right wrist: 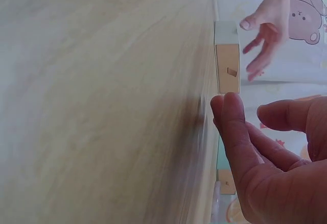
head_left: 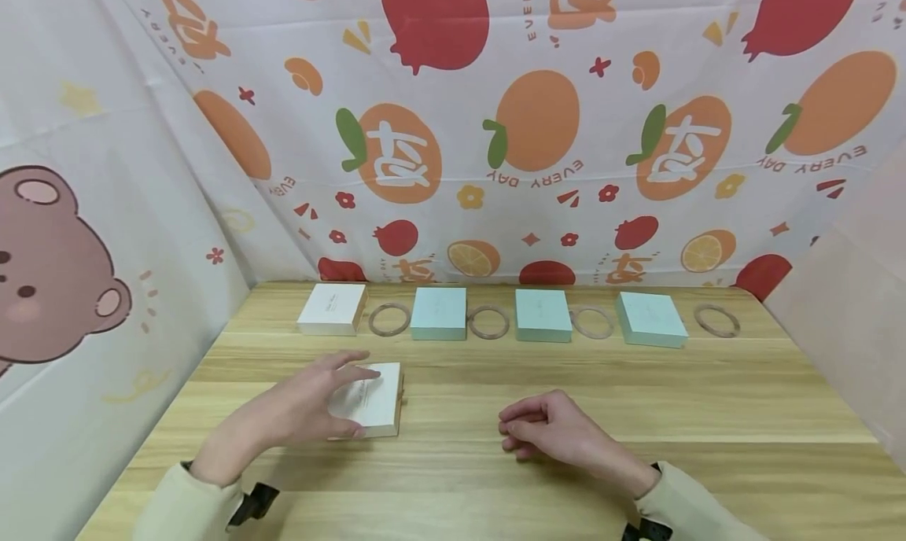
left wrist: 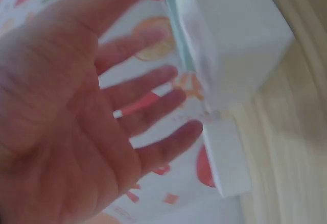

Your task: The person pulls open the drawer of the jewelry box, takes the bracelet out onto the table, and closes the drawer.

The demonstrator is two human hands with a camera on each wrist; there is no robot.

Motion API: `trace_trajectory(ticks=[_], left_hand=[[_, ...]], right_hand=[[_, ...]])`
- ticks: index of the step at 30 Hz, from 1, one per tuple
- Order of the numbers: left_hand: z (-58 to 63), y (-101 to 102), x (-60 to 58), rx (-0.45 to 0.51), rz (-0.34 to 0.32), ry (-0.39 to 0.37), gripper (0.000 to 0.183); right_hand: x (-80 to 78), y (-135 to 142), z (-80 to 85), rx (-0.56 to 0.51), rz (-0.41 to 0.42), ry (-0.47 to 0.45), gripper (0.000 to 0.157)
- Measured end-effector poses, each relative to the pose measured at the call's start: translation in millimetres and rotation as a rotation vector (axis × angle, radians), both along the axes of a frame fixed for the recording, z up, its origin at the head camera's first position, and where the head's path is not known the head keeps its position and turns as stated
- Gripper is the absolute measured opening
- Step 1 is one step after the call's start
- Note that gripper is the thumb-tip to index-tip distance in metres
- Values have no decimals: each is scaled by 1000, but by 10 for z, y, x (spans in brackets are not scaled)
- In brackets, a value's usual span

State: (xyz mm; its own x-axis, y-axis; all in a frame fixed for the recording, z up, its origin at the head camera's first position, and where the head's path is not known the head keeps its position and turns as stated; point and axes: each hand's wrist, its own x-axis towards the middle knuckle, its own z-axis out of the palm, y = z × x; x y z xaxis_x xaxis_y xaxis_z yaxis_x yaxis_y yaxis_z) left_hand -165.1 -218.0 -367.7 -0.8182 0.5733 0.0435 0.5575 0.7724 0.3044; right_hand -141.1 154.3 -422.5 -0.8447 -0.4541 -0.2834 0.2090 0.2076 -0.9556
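Note:
A flat white box (head_left: 384,403) with printing on its lid lies at the left front of the table. My left hand (head_left: 304,403) hovers over its left side, fingers spread and slightly bent, thumb near the front edge. In the left wrist view, the fingers of the left hand (left wrist: 102,106) are spread beside the white box (left wrist: 245,40). A tan end with a small tab shows on this box (right wrist: 228,71) in the right wrist view. Right of it, my empty right hand (head_left: 555,435) is low over the table, its fingers loosely bent.
Along the back of the wooden table (head_left: 453,486) stand another white box (head_left: 333,309), a mint box (head_left: 439,313), a second mint box (head_left: 543,315) and a third (head_left: 651,319). Bangles lie between and beside them, including one bangle (head_left: 389,319) at left. A printed curtain (head_left: 467,234) hangs behind.

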Motion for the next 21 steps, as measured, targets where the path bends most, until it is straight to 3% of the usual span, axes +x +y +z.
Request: trace_trajectory(ticks=[4, 9, 13, 21], left_hand=[[-40, -40, -84, 4, -42, -37, 58], [-82, 33, -105, 4, -47, -10, 55], [-112, 189, -103, -6, -61, 15, 55], [-172, 574, -112, 18, -92, -9, 57]], right_hand=[[-3, 16, 7, 3, -5, -6, 31], [-3, 3, 1, 5, -8, 3, 31], [0, -29, -7, 3, -6, 8, 31], [-31, -53, 14, 17, -8, 22, 31]])
